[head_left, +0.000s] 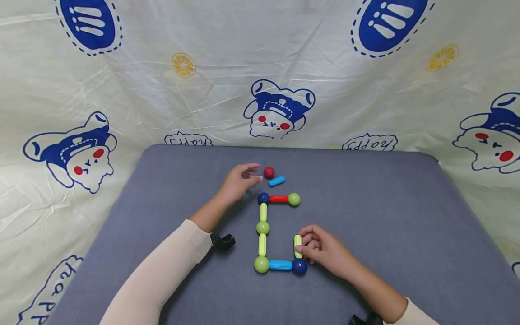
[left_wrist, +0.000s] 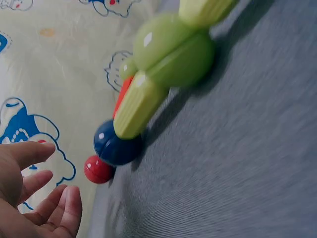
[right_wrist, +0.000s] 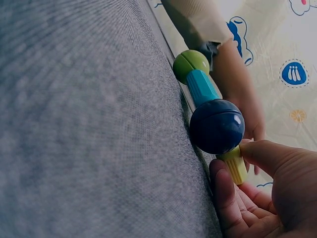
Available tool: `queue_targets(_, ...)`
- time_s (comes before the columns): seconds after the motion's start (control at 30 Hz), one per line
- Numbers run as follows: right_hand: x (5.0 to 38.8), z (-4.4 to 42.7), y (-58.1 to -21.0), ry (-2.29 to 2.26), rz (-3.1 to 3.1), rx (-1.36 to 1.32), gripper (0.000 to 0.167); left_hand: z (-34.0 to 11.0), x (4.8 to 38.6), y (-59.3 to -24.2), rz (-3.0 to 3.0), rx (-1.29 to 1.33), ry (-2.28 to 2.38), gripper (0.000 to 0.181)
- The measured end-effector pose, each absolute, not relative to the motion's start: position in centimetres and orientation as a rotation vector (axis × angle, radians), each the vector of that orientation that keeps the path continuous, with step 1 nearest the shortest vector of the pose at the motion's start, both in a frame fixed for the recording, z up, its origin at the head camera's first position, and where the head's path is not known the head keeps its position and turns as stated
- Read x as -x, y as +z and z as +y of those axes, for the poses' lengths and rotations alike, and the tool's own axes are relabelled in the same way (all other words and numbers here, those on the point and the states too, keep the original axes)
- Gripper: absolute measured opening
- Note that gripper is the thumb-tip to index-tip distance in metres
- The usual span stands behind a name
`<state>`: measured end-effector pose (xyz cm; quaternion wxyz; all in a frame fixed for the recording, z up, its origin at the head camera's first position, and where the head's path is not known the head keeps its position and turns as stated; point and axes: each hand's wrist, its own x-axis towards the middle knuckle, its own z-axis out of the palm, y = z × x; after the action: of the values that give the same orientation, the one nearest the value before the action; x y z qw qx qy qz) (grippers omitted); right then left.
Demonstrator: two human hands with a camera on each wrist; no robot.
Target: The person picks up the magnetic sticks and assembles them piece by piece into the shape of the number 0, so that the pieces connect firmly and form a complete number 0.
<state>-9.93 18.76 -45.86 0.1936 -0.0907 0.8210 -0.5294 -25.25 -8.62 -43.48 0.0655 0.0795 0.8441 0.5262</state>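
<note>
My right hand (head_left: 325,250) pinches a yellow-green ribbed rod (head_left: 298,246) between thumb and fingers; its near end meets a dark blue ball (head_left: 299,266). From that ball a light blue rod (head_left: 280,265) runs left to a green ball (head_left: 262,265). Two yellow-green rods with a green ball (head_left: 263,227) between them lead up to another dark blue ball (head_left: 263,198), then a red rod (head_left: 278,199) and a green ball (head_left: 294,199). My left hand (head_left: 239,183), fingers spread and holding nothing, hovers left of a loose red ball (head_left: 269,172) and a loose blue rod (head_left: 277,181).
All the pieces lie on a grey cloth-covered table (head_left: 386,203). Behind it hangs a pale printed sheet (head_left: 219,104). Black straps circle both wrists, one (head_left: 223,242) beside the left sleeve.
</note>
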Motion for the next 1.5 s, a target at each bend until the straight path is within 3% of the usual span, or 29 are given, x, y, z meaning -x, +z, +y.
queue_targets(0.63,9.8,18.7,-45.9,-1.491,2.307,0.264,0.045,-6.2,29.0,-44.2,2.524,-0.299,1.369,0.045)
queue_targets(1.13,9.9,18.7,-45.8,-1.494,2.293,0.254,0.046,-5.6,29.5,-44.4,2.564,-0.256,1.360,0.032)
queue_targets(1.5,10.0,18.7,-45.7,-1.491,2.283,0.218,0.046,-6.4,27.5,-42.9,2.452,-0.232,1.609,0.031)
